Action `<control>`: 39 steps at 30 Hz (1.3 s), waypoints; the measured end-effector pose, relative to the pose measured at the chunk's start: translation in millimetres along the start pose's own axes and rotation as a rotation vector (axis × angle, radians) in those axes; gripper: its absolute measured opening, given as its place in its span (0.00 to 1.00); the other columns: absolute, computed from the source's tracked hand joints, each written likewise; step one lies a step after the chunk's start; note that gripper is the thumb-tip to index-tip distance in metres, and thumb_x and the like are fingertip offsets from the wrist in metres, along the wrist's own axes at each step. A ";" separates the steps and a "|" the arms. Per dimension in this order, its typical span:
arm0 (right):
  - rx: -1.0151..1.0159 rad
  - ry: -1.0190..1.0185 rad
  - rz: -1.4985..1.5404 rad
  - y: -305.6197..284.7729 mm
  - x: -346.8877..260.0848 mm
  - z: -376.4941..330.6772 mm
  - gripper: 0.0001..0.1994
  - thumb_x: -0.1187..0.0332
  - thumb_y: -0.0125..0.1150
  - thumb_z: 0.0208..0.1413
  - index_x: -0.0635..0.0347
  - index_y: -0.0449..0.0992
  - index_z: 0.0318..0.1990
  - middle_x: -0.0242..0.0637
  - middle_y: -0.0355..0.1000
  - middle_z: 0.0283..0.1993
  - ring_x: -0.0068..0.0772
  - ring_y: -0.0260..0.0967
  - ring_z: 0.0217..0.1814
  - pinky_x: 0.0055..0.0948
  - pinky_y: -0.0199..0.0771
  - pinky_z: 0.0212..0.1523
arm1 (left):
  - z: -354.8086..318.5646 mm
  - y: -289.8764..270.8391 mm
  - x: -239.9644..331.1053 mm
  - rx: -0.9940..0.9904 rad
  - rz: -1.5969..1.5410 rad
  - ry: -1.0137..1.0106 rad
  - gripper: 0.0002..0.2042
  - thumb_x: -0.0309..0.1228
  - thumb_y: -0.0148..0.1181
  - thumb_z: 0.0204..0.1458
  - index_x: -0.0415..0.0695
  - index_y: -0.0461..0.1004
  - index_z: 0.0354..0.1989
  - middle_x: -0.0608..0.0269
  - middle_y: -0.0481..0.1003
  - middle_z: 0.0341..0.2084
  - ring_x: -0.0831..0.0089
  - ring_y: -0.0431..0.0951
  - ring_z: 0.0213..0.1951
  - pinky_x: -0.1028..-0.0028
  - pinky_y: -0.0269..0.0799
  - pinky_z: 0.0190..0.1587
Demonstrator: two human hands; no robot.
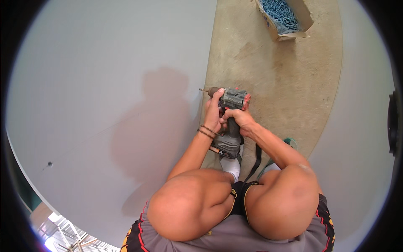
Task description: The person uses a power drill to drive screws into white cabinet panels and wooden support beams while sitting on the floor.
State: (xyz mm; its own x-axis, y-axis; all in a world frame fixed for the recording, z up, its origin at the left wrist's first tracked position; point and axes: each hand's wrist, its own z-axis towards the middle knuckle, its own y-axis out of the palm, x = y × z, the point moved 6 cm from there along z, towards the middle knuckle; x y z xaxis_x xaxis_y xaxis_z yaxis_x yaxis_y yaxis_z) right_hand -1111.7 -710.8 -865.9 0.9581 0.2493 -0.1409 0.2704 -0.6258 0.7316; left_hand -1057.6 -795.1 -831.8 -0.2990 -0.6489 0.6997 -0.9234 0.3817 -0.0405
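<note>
A grey cordless drill (233,101) with red trim points left, its bit touching the edge of a large pale wall panel (105,84). My left hand (215,113), with dark bracelets on the wrist, cups the drill's front near the chuck. My right hand (237,119) is wrapped around the drill's handle, above its battery base (228,145). I am squatting, with both knees in the lower part of the view.
A cardboard box (284,17) filled with several blue screws sits on the concrete floor (285,75) at the top. Another pale panel (361,105) stands to the right. A small dark screw mark (49,164) shows on the left panel. A black strap (256,161) hangs by my legs.
</note>
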 end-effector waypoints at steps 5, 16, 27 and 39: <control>-0.101 0.070 0.026 -8.6 11.2 10.1 0.08 0.79 0.59 0.43 0.61 0.74 0.34 0.33 0.72 0.28 0.25 0.69 0.23 0.30 0.75 0.24 | -7.7 -20.9 14.5 0.349 0.270 0.469 0.13 0.38 0.62 0.56 0.40 0.71 0.38 0.68 0.72 0.28 0.79 0.71 0.28 0.77 0.70 0.28; -0.130 0.047 -0.030 1.2 9.5 2.5 0.17 0.78 0.57 0.47 0.61 0.72 0.48 0.36 0.76 0.49 0.28 0.75 0.36 0.34 0.81 0.35 | 28.7 258.0 182.1 -0.106 1.122 1.443 0.08 0.37 0.62 0.53 0.49 0.83 0.37 0.63 0.79 0.35 0.66 0.77 0.42 0.67 0.74 0.43; -0.144 -0.014 0.011 -10.5 1.8 -3.0 0.09 0.76 0.61 0.50 0.62 0.74 0.40 0.34 0.73 0.31 0.27 0.74 0.30 0.31 0.80 0.32 | 47.6 324.1 189.3 0.203 1.923 1.103 0.11 0.35 0.59 0.52 0.50 0.84 0.41 0.64 0.72 0.51 0.65 0.68 0.56 0.65 0.64 0.52; 0.018 -0.237 -0.065 -25.4 -28.0 -43.2 0.16 0.75 0.64 0.49 0.63 0.72 0.47 0.35 0.74 0.39 0.27 0.70 0.28 0.31 0.75 0.31 | 95.7 285.8 169.3 -0.007 1.597 1.569 0.08 0.33 0.57 0.51 0.50 0.83 0.28 0.64 0.79 0.35 0.66 0.78 0.45 0.64 0.77 0.41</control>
State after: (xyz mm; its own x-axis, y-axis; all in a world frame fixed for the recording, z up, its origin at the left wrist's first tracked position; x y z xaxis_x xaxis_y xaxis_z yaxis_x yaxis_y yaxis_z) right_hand -1149.4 -669.9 -851.7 0.9335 0.1098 -0.3414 0.3314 -0.6281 0.7040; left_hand -1395.1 -858.8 -793.2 -0.1951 0.9789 -0.0610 -0.1878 -0.0983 -0.9773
